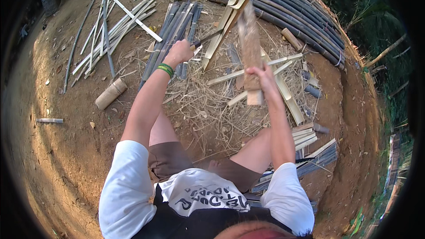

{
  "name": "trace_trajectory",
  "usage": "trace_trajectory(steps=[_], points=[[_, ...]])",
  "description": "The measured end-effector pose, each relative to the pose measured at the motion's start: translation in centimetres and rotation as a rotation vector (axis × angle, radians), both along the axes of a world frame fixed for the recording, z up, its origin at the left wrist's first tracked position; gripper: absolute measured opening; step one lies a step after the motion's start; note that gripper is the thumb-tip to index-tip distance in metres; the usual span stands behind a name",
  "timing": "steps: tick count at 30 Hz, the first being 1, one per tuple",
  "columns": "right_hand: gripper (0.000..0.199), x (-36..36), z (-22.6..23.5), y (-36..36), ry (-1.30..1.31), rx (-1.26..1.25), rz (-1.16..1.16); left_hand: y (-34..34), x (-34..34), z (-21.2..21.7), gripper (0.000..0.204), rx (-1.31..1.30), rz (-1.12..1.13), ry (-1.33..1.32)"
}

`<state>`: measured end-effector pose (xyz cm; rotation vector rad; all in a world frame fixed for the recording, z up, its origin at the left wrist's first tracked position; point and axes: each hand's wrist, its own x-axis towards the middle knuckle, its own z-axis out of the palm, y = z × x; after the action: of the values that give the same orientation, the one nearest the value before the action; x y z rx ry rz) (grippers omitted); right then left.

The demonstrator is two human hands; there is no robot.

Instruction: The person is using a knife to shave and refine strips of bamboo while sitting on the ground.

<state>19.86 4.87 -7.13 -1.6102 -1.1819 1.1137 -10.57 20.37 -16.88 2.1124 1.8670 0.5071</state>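
Seen from above: seated on bare brown earth, knees apart, white short sleeves and brown shorts at the lower edge. Left hand (179,52), with green bands at the wrist (165,69), closed in a fist around the handle of a dark-bladed knife (204,39); blade reaching rightward to touch the pale split bamboo stave (230,15), which slants up and away to the top edge. Right hand (261,76) raised, gripped tight around the lower part of a rough, weathered wooden billet (249,40) held upright; its top end blurred, close by the stave and above the blade. Whether billet and blade touch: cannot tell.

Below the hands, a litter of dry straw-coloured shavings (208,110) spread between the legs. Left of the knife, a bundle of dark grey-green bamboo culms (170,31) lying side by side on the ground. Further left, thin pale bamboo strips (115,26) scattered and crossed, and a short tan bamboo section (110,93) lying alone, well apart. Top right, a larger stack of long dark bamboo poles (292,13) running diagonally. By the right knee, a small heap of flat split bamboo slats (305,137), pale faces up.
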Motion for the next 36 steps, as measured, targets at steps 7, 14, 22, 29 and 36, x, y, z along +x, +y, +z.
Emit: trace_trajectory(steps=[7, 14, 22, 29, 36], points=[[0.093, 0.8, 8.3, 3.3, -0.025, 0.82, -0.064, -1.0, 0.9, 2.0, 0.035, -0.144, 0.009, -0.107], [0.096, 0.4, -11.3, 4.3, -0.284, 0.116, -0.092, -1.1, 2.8, -0.3, 0.039, -0.096, -0.003, -0.14], [0.088, -0.8, -7.9, 4.4, -0.049, 0.079, 0.015, 0.1, 0.1, -2.9, 0.038, -0.318, 0.07, -0.017], [0.104, -3.7, -8.9, 4.2, -0.103, 0.44, -0.242, -1.2, 0.2, -4.0, 0.037, -0.263, 0.087, -0.053], [0.103, -1.3, -19.2, 4.0, 0.026, -0.066, -0.089, 0.6, 3.1, -5.5, 0.033, -0.192, 0.134, -0.034]])
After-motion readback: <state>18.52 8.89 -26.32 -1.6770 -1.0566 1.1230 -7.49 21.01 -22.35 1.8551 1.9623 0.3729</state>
